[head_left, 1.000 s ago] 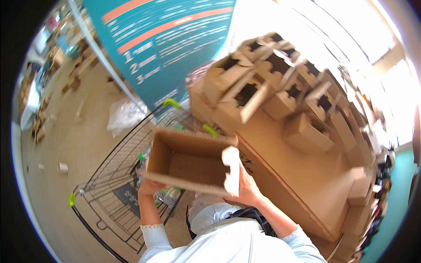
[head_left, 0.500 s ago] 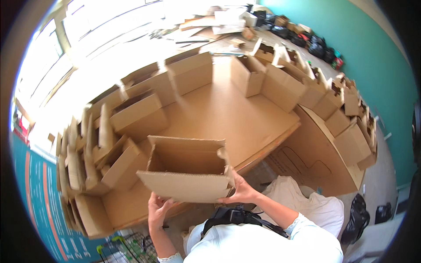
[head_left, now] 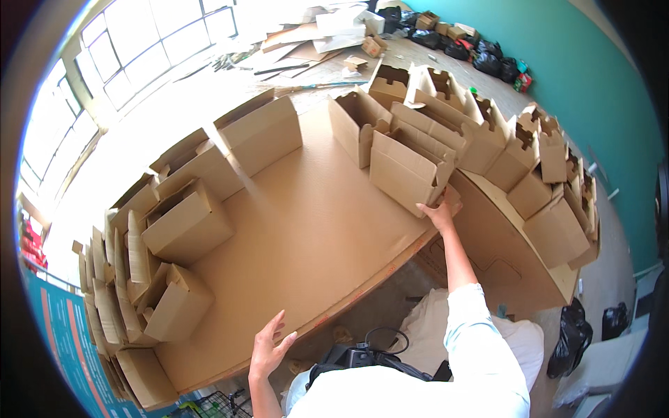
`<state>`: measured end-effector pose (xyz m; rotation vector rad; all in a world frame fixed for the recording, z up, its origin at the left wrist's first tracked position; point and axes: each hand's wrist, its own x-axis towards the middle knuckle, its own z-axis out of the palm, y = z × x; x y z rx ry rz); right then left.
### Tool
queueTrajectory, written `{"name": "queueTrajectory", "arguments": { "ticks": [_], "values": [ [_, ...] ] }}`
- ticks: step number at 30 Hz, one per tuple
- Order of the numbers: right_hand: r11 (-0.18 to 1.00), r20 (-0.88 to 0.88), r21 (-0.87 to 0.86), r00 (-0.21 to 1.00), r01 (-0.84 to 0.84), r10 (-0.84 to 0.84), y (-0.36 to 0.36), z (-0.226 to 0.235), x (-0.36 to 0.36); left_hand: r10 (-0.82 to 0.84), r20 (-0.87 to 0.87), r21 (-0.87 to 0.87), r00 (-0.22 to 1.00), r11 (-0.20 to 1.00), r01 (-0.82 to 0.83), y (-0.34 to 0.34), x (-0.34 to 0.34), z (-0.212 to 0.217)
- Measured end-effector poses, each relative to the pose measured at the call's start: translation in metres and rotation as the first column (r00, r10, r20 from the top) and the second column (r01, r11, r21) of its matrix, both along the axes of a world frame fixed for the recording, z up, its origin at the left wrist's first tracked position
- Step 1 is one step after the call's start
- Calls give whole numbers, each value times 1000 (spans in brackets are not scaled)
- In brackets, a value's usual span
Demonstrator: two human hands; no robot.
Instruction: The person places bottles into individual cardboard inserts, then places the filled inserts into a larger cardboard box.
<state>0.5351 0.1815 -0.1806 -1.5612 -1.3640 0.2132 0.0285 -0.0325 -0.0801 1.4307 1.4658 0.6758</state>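
An open-topped cardboard box [head_left: 402, 171] stands upright at the right of the cardboard-covered table [head_left: 300, 216], against other boxes behind it. At its lower right corner is my right hand [head_left: 442, 209], gripping the edge with thumb in front; some of the fingers are hidden. My left hand [head_left: 270, 345] is raised off the table's near edge, holding nothing, with thumb and fingers apart. A taller open box [head_left: 355, 125] adjoins the held one on its far left.
Several open boxes line the table's left side, including one box [head_left: 187, 219]. More crowd a lower cardboard surface [head_left: 481, 244] at right. Pale cloth [head_left: 425, 324] lies below the near edge. Black bags [head_left: 568, 345] sit on the floor; flattened cardboard [head_left: 300, 52] is piled behind.
The box has gone from between both hands in front of me to the table's right side. My right hand followed it; my left hand let go and opened.
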Motion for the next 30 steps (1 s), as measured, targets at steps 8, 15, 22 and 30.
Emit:
{"name": "queueTrajectory", "arguments": {
  "ticks": [8, 15, 22, 30],
  "values": [
    [855, 87, -391, 938, 341, -335, 31, -23, -42, 137, -146, 34, 980, 991, -133, -33, -49, -5],
    [941, -198, -254, 964, -223, 175, -66, -56, -232, 653, 55, -3, 755, 757, -654, -87, -129, -40],
    [414, -669, -211, 440, -886, 599, -59, 0, -554, 868, 429, 99, 249, 229, -968, -88, -288, -146],
    [437, -857, -308, 446, -845, 257, -5, -82, -636, 877, 172, 279, 449, 394, -876, 13, -336, -168]
  ]
}}
